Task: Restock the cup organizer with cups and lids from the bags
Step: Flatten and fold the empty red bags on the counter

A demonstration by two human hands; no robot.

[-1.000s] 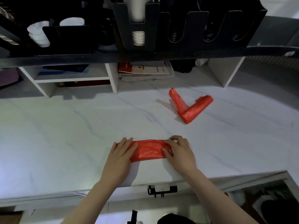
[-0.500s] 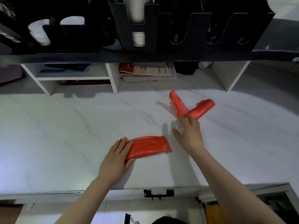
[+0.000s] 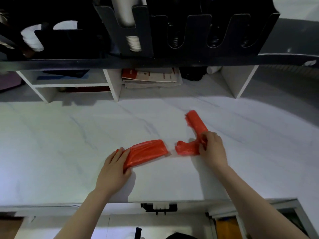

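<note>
Here, the left hand [image 3: 114,168] lay on the left end of the folded bag [image 3: 148,150]. Its fingers were fairly straight and flat across the red plastic, and the thumb sat against the bag's near edge. That bag rested flat on the counter [image 3: 69,144], its long side running from the hand up toward the right.

Just beside its right end, with a narrow strip of counter between them, was the rolled bag [image 3: 196,122], also red and bent into an L. One arm pointed away from the person and the other pointed left toward the folded bag. The right hand [image 3: 213,150] gripped the rolled bag at the bend, fingers curled round the plastic and the thumb closed over it. The far arm was blurred at its tip.

Above the counter's back edge, on a dark shelf, stood the black organizer [image 3: 189,31]. One slot held a column of white cups [image 3: 133,43]. The three slots to its right showed only coiled springs at the bottom. Farther left in the dark sat two white stacks [image 3: 32,39]; whether they were cups or lids could not be told.

Under the shelf, a white cubby held a pile of papers [image 3: 151,78].
</note>
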